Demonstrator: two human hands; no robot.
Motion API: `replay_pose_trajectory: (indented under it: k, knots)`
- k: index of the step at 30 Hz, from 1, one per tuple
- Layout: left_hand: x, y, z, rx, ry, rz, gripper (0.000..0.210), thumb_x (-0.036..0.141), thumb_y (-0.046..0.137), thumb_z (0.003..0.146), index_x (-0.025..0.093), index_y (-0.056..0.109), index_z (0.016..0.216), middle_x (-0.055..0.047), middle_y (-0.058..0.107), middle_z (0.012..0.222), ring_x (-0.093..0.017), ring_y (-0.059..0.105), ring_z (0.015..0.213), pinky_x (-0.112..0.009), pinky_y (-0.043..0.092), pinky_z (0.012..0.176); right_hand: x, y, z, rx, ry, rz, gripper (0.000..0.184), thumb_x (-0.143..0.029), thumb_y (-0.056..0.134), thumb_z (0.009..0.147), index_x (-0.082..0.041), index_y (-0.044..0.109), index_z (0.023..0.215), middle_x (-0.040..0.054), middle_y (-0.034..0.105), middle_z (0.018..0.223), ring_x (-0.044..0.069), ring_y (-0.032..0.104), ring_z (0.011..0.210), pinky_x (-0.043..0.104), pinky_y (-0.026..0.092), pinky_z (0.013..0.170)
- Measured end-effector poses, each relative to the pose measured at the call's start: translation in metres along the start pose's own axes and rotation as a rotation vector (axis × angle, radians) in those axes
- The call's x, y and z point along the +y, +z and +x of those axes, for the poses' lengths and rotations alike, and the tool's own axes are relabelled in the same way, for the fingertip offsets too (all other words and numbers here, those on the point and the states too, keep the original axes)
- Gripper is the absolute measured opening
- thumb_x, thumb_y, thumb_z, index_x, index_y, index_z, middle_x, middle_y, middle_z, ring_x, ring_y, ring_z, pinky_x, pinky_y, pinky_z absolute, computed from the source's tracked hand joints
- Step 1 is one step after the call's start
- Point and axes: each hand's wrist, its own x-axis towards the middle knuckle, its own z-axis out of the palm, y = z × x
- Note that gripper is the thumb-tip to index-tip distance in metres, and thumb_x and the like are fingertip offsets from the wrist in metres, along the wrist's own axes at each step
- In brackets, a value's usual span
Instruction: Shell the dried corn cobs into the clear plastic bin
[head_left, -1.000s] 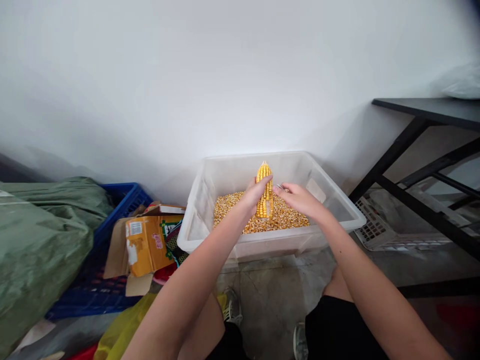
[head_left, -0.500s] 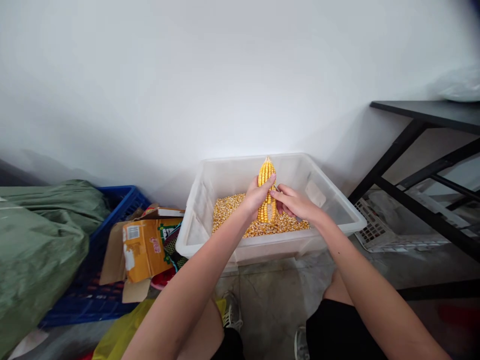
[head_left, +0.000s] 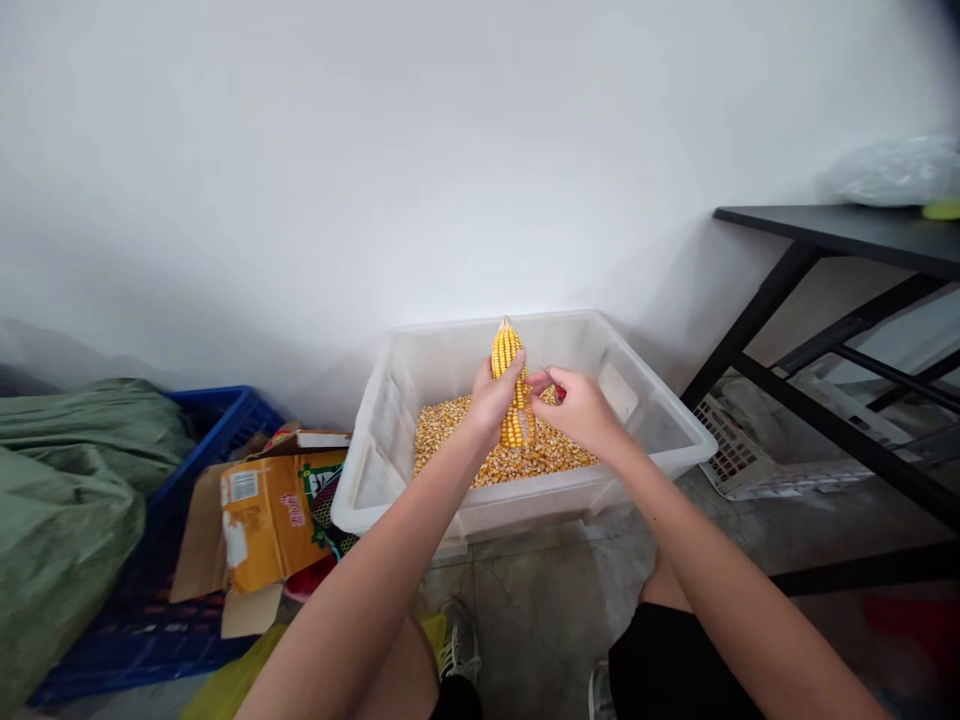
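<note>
My left hand [head_left: 495,395] is closed around a yellow ear of corn [head_left: 508,345], held upright with its pointed tip up. A strip low on the ear's right side is bare of kernels. Close beside that side is my right hand [head_left: 576,408], its fingers curled around a small red tool [head_left: 560,393] with a thin metal part; most of it is hidden by the fingers. Whether the right fingertips touch the ear I cannot tell. Below both hands, loose corn kernels [head_left: 442,425] cover the bottom of a translucent white plastic tub [head_left: 525,502].
To the left are a torn orange cardboard box [head_left: 274,510] and a blue crate [head_left: 217,410] under a green cloth [head_left: 67,470]. A black-framed table [head_left: 832,225] stands at the right, with a white perforated basket [head_left: 727,450] beneath it. A white wall rises behind the tub.
My right hand has drawn slightly away from the ear and turned, bringing the red tool into view. My left hand still grips the ear. The whole view has shifted a little.
</note>
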Motion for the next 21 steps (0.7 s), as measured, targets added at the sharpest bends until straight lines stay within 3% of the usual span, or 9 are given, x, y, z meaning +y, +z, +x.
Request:
replay_pose_trajectory:
  k: [11,16,21]
  knots:
    - [0.0005,0.0030,-0.0049,0.044,0.094,0.061,0.044,0.048,0.069,0.075,0.019,0.056,0.105,-0.003,0.061,0.089,-0.015,0.059,0.078,-0.025,0.048,0.070,-0.0060,-0.0019,0.0023,-0.017,-0.098,-0.232,0.007,-0.022,0.058,0.078,-0.019,0.064,0.079,0.0043,0.071,0.082,0.019,0.063,0.073,0.028,0.041,0.067]
    - [0.0011,0.0023,-0.0058,0.062,0.119,0.070,0.044,0.046,0.070,0.075,0.018,0.056,0.105,-0.005,0.062,0.091,-0.016,0.060,0.083,-0.025,0.048,0.073,-0.0071,-0.0037,0.0037,-0.059,-0.101,-0.196,0.007,-0.022,0.058,0.078,-0.020,0.064,0.079,0.0050,0.070,0.084,0.019,0.062,0.074,0.029,0.041,0.067]
    - [-0.0007,0.0006,-0.0062,0.040,0.124,0.117,0.048,0.048,0.070,0.074,0.018,0.057,0.108,-0.007,0.063,0.097,-0.017,0.060,0.087,-0.026,0.048,0.076,-0.0046,-0.0104,0.0059,-0.109,-0.026,-0.078,0.010,-0.026,0.060,0.076,-0.018,0.066,0.077,0.0022,0.067,0.072,0.014,0.055,0.059,0.026,0.039,0.059]
